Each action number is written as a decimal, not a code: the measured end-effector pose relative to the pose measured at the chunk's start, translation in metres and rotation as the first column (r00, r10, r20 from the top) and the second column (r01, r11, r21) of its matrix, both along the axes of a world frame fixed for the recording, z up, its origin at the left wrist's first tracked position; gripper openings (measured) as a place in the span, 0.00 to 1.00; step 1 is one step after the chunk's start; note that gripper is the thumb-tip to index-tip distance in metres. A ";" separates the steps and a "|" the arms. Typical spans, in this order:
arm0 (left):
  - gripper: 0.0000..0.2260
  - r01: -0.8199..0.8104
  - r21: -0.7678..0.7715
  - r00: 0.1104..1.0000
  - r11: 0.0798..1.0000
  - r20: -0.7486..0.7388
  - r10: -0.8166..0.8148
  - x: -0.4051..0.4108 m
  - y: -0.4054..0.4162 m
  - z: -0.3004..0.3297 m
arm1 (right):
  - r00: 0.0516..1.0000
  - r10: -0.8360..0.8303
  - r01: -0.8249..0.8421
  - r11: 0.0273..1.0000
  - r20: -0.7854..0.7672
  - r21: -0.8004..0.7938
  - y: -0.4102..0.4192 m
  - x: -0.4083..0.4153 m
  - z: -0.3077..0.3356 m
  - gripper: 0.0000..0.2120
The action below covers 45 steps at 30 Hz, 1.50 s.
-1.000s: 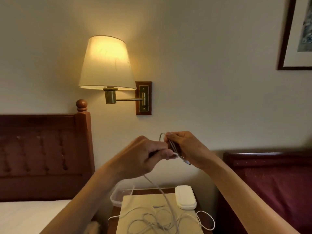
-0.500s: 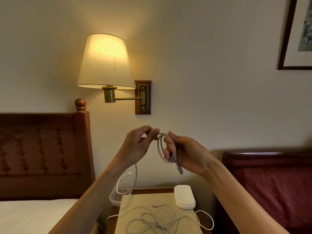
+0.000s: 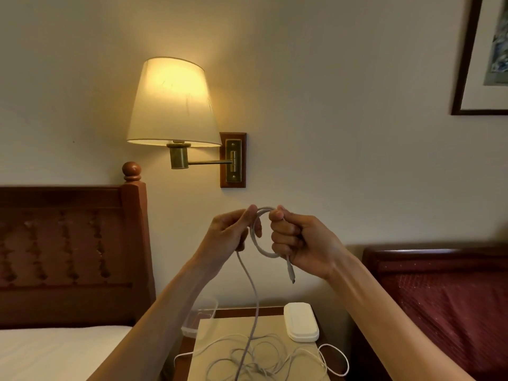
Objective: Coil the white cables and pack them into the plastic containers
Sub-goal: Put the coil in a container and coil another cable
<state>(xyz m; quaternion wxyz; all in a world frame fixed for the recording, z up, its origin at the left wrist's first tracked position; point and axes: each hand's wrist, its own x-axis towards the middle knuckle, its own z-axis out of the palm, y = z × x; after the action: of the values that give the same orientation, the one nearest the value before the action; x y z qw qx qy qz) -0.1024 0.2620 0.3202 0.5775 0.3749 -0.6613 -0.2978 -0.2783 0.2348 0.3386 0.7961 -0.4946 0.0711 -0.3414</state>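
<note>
- right hand fisted around a small coil of white cable, loops clamped in the curled fingers, plug end hanging free below the fist.
- left hand pinching the same cable at the top of the coil, thumb against fingertips, just beside the right hand's knuckles.
- free run of cable dropping from the left hand down to a loose tangle on the nightstand.
- step in hand, as a guess: laying the next loop onto the coil.
- keep each new loop the same size as the ones held; feed it under the right thumb before letting go with the left.
- slide the left hand down the free run rather than yanking; the tangle looks likely to knot if pulled taut.
- roll the cable slightly between left thumb and finger per loop, so twist does not build up.
- keep the plug end clear of the loops.
- clear plastic container at the back left of the nightstand, partly hidden behind the left forearm; contents not readable.
- white oval case at the back right, lid on.
- second thinner white cable looping off the nightstand's right edge, not yet coiled.
</note>
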 end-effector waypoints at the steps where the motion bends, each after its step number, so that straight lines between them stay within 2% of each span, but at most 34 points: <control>1: 0.19 -0.038 -0.028 0.998 0.999 0.054 0.040 0.004 -0.002 -0.003 | 1.000 -0.012 0.012 1.000 0.005 0.019 -0.001 -0.002 0.002 0.16; 7: 0.16 -0.091 -0.087 0.947 0.992 0.300 0.113 0.047 -0.019 -0.039 | 0.996 -0.077 0.074 0.995 0.035 0.072 -0.009 -0.020 0.016 0.14; 12: 0.13 -0.345 -0.157 0.861 0.925 0.338 0.379 0.082 -0.031 -0.081 | 0.988 -0.141 0.139 0.990 0.058 0.038 -0.016 -0.033 0.025 0.13; 13: 0.13 -0.363 -0.130 0.824 0.922 0.416 0.384 0.078 -0.028 -0.082 | 0.986 -0.164 0.164 0.986 0.037 0.011 -0.017 -0.031 0.024 0.13; 14: 0.13 -0.345 -0.087 0.748 0.934 0.576 0.330 0.069 -0.020 -0.079 | 0.980 -0.199 0.199 0.980 0.006 -0.025 -0.018 -0.027 0.022 0.14; 15: 0.13 -0.291 -0.031 0.626 0.956 0.750 0.215 0.057 -0.009 -0.072 | 0.969 -0.244 0.241 0.968 -0.037 -0.073 -0.019 -0.023 0.019 0.14; 16: 0.14 -0.204 0.026 0.512 0.979 0.855 0.084 0.042 0.001 -0.064 | 0.952 -0.295 0.281 0.950 -0.087 -0.137 -0.019 -0.017 0.015 0.15; 17: 0.16 -0.085 0.080 0.474 0.993 0.880 -0.030 0.027 0.012 -0.054 | 0.927 -0.349 0.313 0.923 -0.140 -0.224 -0.018 -0.012 0.010 0.15; 19: 0.17 0.129 0.078 0.561 0.989 0.816 -0.138 0.006 0.030 -0.031 | 0.868 -0.443 0.330 0.852 -0.225 -0.406 -0.015 -0.003 -0.002 0.16; 21: 0.14 0.201 -0.136 0.695 0.970 0.718 -0.043 0.000 0.035 -0.012 | 0.824 -0.491 0.284 0.788 -0.281 -0.546 -0.010 0.001 -0.013 0.17; 23: 0.12 0.129 -0.382 0.794 0.915 0.593 0.136 0.006 0.028 0.000 | 0.789 -0.528 0.220 0.720 -0.314 -0.658 -0.007 0.002 -0.021 0.18; 24: 0.12 0.056 -0.459 0.813 0.887 0.537 0.226 0.011 0.021 0.002 | 0.783 -0.533 0.194 0.700 -0.322 -0.687 -0.006 0.003 -0.022 0.18; 27: 0.16 -0.133 -0.534 0.792 0.835 0.450 0.414 0.019 0.000 -0.003 | 0.794 -0.506 0.175 0.720 -0.336 -0.671 -0.003 0.004 -0.019 0.18; 29: 0.10 -0.186 -0.462 0.819 0.867 0.414 0.396 0.018 -0.003 -0.008 | 0.815 -0.461 0.181 0.778 -0.352 -0.601 -0.003 0.005 -0.014 0.18; 31: 0.13 -0.178 -0.265 0.873 0.948 0.401 0.277 0.014 -0.002 -0.009 | 0.815 -0.441 0.183 0.811 -0.376 -0.556 -0.005 0.005 -0.011 0.19; 33: 0.13 -0.088 -0.063 0.916 0.994 0.386 0.106 0.012 -0.001 -0.010 | 0.822 -0.407 0.161 0.837 -0.398 -0.523 -0.007 0.004 -0.010 0.18; 36: 0.18 0.083 0.176 0.968 0.981 0.221 -0.122 0.010 0.003 -0.009 | 0.857 -0.335 0.139 0.882 -0.392 -0.450 -0.010 0.000 -0.009 0.19; 38: 0.20 0.161 0.257 0.976 0.953 0.104 -0.193 0.008 0.006 -0.007 | 0.873 -0.316 0.144 0.895 -0.372 -0.422 -0.011 -0.001 -0.007 0.20; 40: 0.19 0.107 0.252 0.986 0.962 0.097 -0.135 0.001 0.006 -0.006 | 0.871 -0.338 0.161 0.882 -0.357 -0.442 -0.013 0.003 -0.008 0.20; 42: 0.20 -0.043 0.191 0.991 0.981 0.132 0.018 -0.008 0.004 -0.006 | 0.852 -0.387 0.194 0.859 -0.353 -0.474 -0.014 0.008 -0.011 0.20; 43: 0.20 -0.109 0.149 0.986 0.983 0.145 0.087 -0.012 0.002 -0.007 | 0.822 -0.452 0.226 0.817 -0.346 -0.530 -0.015 0.010 -0.013 0.20; 45: 0.21 -0.196 0.077 0.974 0.978 0.135 0.185 -0.014 0.000 -0.010 | 0.719 -0.629 0.282 0.654 -0.297 -0.703 -0.018 0.011 -0.018 0.18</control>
<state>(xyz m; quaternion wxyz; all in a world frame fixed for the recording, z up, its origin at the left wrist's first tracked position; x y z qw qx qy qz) -0.1161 0.2619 0.3100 0.5427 0.4802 -0.6437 -0.2460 -0.2675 0.2164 0.3211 0.4231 -0.7602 0.2946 -0.3954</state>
